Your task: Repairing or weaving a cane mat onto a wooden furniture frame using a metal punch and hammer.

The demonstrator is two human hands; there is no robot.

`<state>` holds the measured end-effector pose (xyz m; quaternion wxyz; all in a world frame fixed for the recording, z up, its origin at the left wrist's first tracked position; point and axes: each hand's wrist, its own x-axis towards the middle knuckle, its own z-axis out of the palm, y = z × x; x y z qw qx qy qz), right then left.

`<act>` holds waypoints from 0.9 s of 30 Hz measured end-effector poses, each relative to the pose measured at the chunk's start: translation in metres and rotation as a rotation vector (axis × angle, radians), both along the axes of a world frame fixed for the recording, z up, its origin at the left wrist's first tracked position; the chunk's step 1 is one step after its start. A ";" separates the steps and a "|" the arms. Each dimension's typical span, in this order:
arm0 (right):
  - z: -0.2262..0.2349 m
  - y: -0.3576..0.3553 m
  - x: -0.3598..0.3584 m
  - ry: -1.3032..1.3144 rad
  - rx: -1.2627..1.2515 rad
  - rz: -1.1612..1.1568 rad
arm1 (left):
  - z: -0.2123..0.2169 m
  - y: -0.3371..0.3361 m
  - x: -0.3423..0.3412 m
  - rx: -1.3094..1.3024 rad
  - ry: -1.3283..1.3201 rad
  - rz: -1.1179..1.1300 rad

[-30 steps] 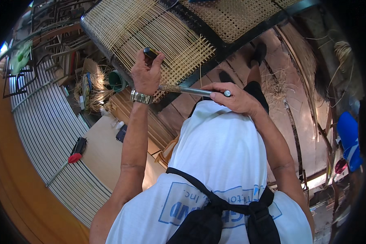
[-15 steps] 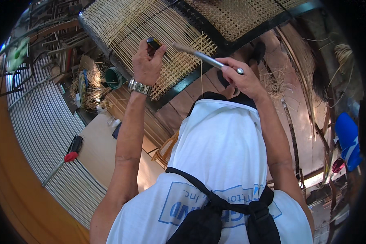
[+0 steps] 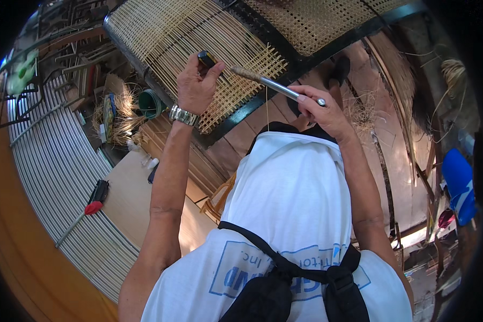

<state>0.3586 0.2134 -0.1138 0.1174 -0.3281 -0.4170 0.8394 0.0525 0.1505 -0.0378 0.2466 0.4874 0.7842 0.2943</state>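
Observation:
My left hand [image 3: 197, 88] is closed around the black and yellow handle [image 3: 206, 58] of a screwdriver-like tool, over the woven cane panel [image 3: 241, 104]. Most of its shaft is hidden or too thin to make out against the cane. In my right hand [image 3: 322, 110] is a silver metal rod [image 3: 279, 88] with a rough brown end, which points left toward the screwdriver-like tool. A small gap shows between the two tools. The panel sits in a black frame [image 3: 241, 114]; close weave fills its near corner, while mostly parallel strands span its middle.
A second cane panel [image 3: 311, 24] adjoins at upper right. To the left are a green bucket [image 3: 151, 103], loose cane strips [image 3: 126, 107], a ridged metal sheet [image 3: 53, 161] and a pale board [image 3: 134, 188]. More cane fibre [image 3: 362, 107] litters the floor at right, near a blue object [image 3: 459, 185].
My right hand and the rod have shifted slightly right and down. My left hand has moved a little to the right with its tool.

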 end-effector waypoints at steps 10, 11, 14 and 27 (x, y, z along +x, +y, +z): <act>-0.008 0.012 0.014 -0.015 0.024 -0.107 | -0.010 0.010 -0.019 0.086 0.000 0.053; -0.008 0.014 0.015 -0.043 0.030 -0.102 | -0.013 0.012 -0.018 0.068 -0.054 0.040; -0.006 0.018 0.010 -0.036 -0.025 -0.088 | -0.008 0.010 -0.014 -0.011 -0.018 0.014; 0.031 -0.027 0.002 0.019 0.113 0.171 | -0.005 -0.001 -0.005 0.068 0.005 0.075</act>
